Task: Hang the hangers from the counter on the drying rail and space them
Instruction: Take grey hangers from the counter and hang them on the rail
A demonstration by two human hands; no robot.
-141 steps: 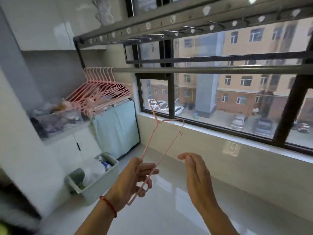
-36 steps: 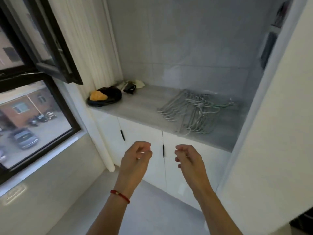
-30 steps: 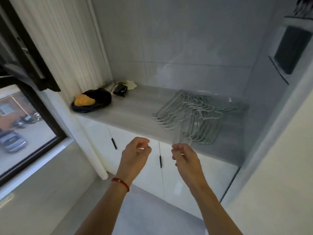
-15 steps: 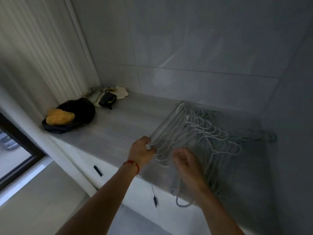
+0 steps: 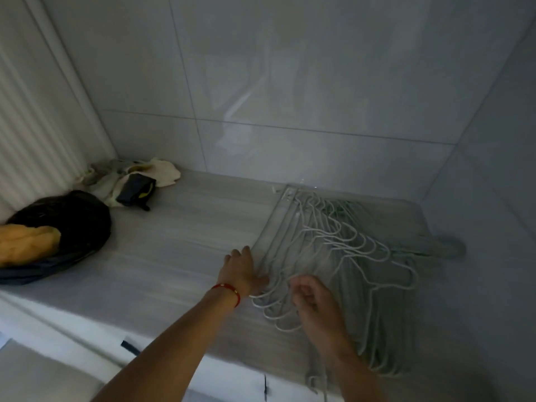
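Note:
A pile of pale grey and white hangers [image 5: 345, 250] lies fanned out on the grey counter [image 5: 179, 256], in the right corner by the tiled wall. My left hand [image 5: 242, 269], with a red string on the wrist, lies flat on the pile's left edge with its fingers spread and the thumb among the hanger ends. To its right, my right hand [image 5: 314, 303] is curled over the near ends of the hangers, fingers closed around one hanger's shoulder. The drying rail is out of view.
At the counter's left end sits a black bag [image 5: 72, 224] with something orange [image 5: 26, 242] in it. Crumpled cloths and a small dark pouch [image 5: 136, 190] lie in the back left corner. White cabinet doors [image 5: 87, 369] are below. Tiled walls close in behind and on the right.
I turned from the window rail, where I held a pink hanger, to the counter and leaned in. Both empty hands reached the hanger pile; the left flattened on its edge, the right closed on a hanger.

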